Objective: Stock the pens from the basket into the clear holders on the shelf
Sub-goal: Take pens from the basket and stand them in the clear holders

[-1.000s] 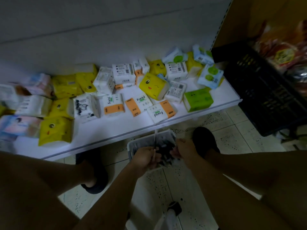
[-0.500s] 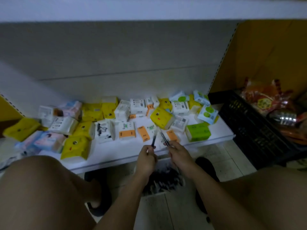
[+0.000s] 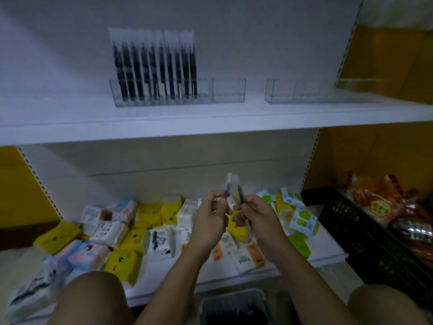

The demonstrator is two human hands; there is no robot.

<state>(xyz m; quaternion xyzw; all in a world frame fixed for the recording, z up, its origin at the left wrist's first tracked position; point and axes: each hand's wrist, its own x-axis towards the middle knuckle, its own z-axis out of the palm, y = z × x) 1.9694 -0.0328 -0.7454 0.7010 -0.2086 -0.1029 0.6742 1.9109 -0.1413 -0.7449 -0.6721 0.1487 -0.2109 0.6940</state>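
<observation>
Shelving bay, dim light, some motion blur.

- 2 white shelves. The upper shelf [image 3: 210, 124] runs full width across 12 o'clock. The lower shelf [image 3: 328, 246] spans 8 to 4 o'clock.
- 1 black crate [image 3: 365, 242] at 4 o'clock, just beside the right end of the lower shelf. It holds orange snack packets [image 3: 379, 205] and something shiny silver [image 3: 412, 231]. Too blurred to count either.
- The tissue packs [image 3: 150, 214] lie in a loose heap across the lower shelf, yellow, white, green and pastel. There are well over 20, and overlap prevents an exact count.
- 2 bare knees: the left knee [image 3: 93, 299] at 7 o'clock and the right knee [image 3: 389, 308] at 5 o'clock.
- 2 clear holders stand on the upper shelf, apart from each other. The left holder [image 3: 229, 92] is at 12 o'clock and the right holder [image 3: 302, 91] at 1 o'clock.
- The left holder carries a row of upright sleeved pens [image 3: 152, 71], dark barrels in clear packets, filling its left part. About 9 or 10; blur blocks a firm count.
- 1 pale basket [image 3: 232, 295] sits on the floor at 6 o'clock between the knees. Its contents are a dark mass and single pens cannot be told apart.
- 2 hands are raised side by side just below centre, in front of the lower shelf. The left hand [image 3: 210, 221] pinches the left pen [image 3: 226, 193] between thumb and fingertips. The right hand [image 3: 255, 216] has its fingers curled around the right pen [image 3: 241, 197].
- Both pens, 2 in all, point up toward 12 o'clock, close together, with their clear sleeve tops nearly touching. They are well below the holders.
</observation>
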